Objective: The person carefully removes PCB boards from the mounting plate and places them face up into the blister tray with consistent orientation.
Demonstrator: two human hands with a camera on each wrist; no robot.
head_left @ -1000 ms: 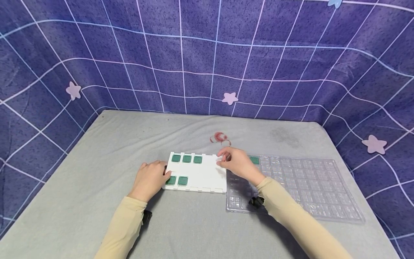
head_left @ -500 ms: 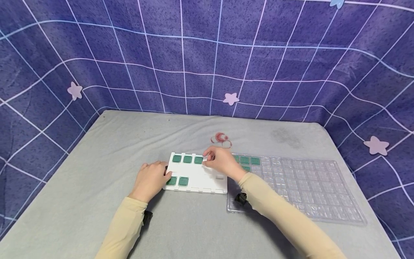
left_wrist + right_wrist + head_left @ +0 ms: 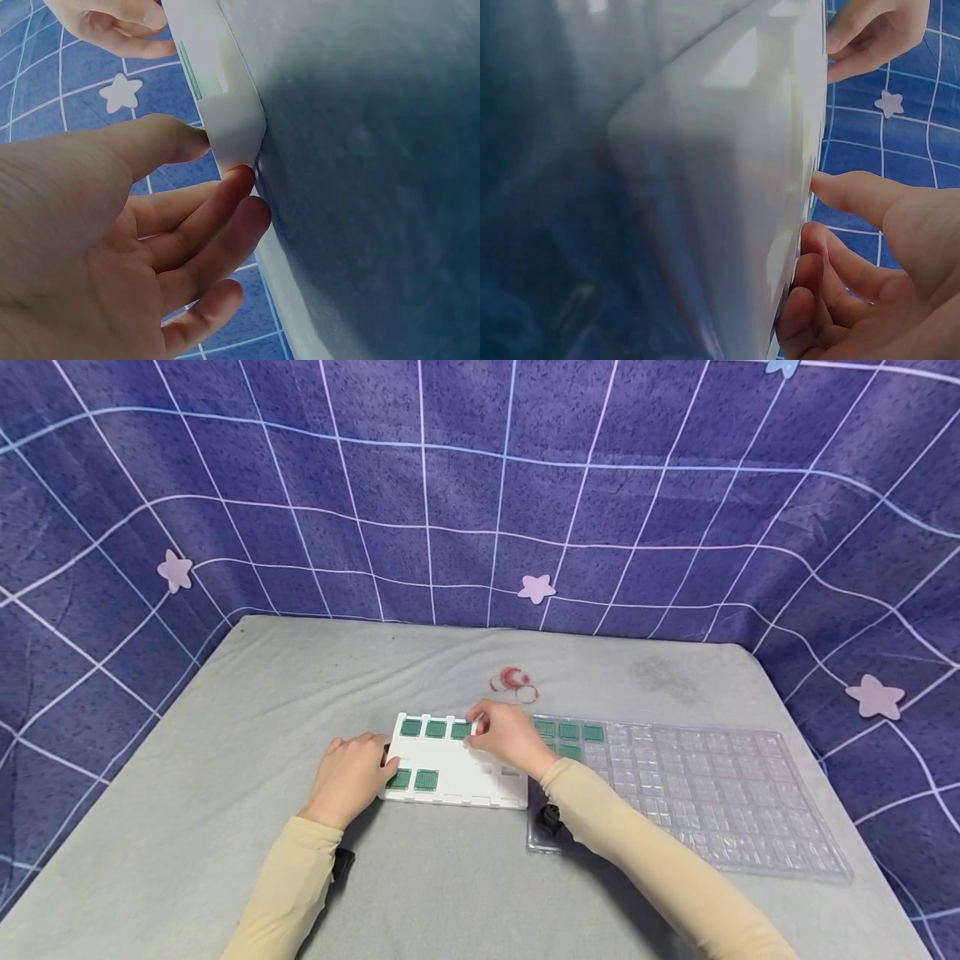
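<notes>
My left hand (image 3: 347,779) holds the left end of a white slotted tray (image 3: 468,768), thumb over its edge and fingers at its side. In the left wrist view, my left hand (image 3: 112,217) pinches the tray's corner. The tray bears small green circuit boards: three along the back row and two at the front left. My right hand (image 3: 510,735) is over the back row, index finger and thumb at the right edge of the third green circuit board (image 3: 460,731). The right wrist view shows my right hand (image 3: 885,262) low at the tray, its fingertips partly hidden.
A clear plastic tray (image 3: 712,793) with many pockets lies right of the white tray. Several green circuit boards (image 3: 568,732) sit in its back left pockets, partly behind my right hand. Grey cloth (image 3: 420,877) covers the table; a purple curtain (image 3: 465,485) stands behind.
My right hand has moved left along the white tray, from its right end to the third board in the back row. The left hand keeps its hold in place.
</notes>
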